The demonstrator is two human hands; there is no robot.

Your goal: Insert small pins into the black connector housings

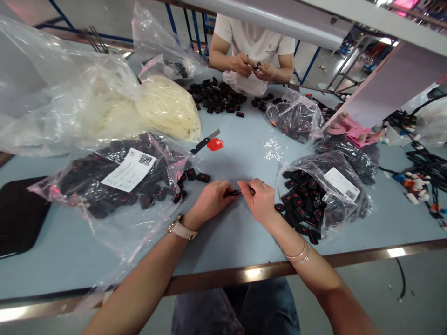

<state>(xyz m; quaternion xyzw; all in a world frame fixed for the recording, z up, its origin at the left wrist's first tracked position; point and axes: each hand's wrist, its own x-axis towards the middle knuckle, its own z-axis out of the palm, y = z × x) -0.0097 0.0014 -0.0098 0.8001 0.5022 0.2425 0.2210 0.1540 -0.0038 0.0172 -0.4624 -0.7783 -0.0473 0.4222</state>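
A: Pinching small black plastic connector (pixel 233 192) between left hand (pixel 209 201) and right hand (pixel 259 201), table centre?
B: Yes, both are gripping it. Likely mid-assembly; next piece is probably waiting in clear bag of black parts (pixel 314 204), 3 o'clock.

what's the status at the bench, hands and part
Both hands, left hand and right hand, pinch one black connector. Bags of connectors either side. Path clear.

bright, even overhead light | glare on plastic bags (pixel 52 88) | soft shadows | wide-angle bending at edges
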